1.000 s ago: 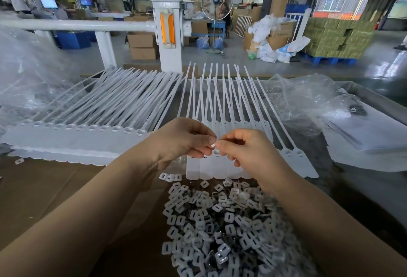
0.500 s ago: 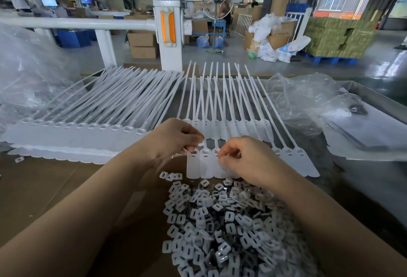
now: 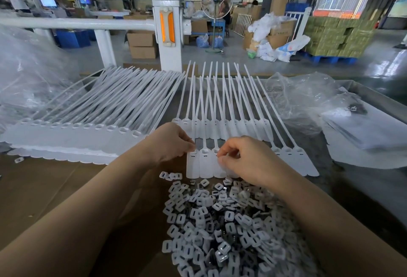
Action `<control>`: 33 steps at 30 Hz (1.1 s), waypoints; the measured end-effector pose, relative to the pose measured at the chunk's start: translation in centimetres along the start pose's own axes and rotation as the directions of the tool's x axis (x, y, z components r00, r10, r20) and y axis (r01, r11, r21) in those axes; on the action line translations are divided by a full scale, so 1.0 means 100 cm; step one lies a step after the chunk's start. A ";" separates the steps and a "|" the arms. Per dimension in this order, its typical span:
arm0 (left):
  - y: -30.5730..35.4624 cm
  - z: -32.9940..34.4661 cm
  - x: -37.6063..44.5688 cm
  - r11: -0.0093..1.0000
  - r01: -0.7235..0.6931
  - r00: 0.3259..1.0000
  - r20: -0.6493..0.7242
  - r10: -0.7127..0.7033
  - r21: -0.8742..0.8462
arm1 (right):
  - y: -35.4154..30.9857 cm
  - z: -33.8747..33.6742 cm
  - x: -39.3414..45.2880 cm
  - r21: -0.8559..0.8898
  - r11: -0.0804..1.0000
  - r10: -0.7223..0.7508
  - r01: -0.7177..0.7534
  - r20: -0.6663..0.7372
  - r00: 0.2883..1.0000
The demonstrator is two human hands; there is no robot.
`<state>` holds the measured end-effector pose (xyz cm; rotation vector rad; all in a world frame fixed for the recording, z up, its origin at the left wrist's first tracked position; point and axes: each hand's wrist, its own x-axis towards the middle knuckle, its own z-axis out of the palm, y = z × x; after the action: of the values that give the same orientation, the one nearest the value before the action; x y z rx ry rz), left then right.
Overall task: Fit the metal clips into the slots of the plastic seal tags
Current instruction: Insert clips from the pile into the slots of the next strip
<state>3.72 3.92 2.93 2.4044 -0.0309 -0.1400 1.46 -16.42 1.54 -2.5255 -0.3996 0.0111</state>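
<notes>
hands just split apart: left hand pinches a seal tag, right hand pinching maybe a clip, so next fit's underway.

The fingertips of the left hand and right hand are curled under, so any clip pinched is hidden; the clip pile is cut off at the bottom edge.
</notes>
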 end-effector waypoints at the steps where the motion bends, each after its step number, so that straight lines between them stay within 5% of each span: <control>1: 0.000 -0.001 0.000 1.000 -0.003 1.000 0.013 0.002 0.004 | 0.000 0.000 0.000 0.002 1.000 0.003 -0.003 0.001 1.000; 10: 0.013 -0.003 -0.004 0.929 0.011 0.990 0.133 0.042 -0.370 | -0.003 0.001 0.003 0.166 0.986 0.038 -0.025 -0.076 0.996; 26: 0.019 -0.007 -0.010 0.849 -0.094 0.971 0.140 0.194 -0.520 | -0.007 0.000 0.000 0.320 0.946 -0.012 0.054 -0.133 0.991; 33: 0.009 -0.004 -0.006 0.936 -0.060 0.998 -0.017 0.058 -0.346 | -0.004 0.001 0.002 0.239 0.971 0.009 0.021 -0.120 0.993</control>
<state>3.19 3.56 3.86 2.0487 -0.0694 -0.1000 1.52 -15.98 1.66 -2.2724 -0.3357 -0.0899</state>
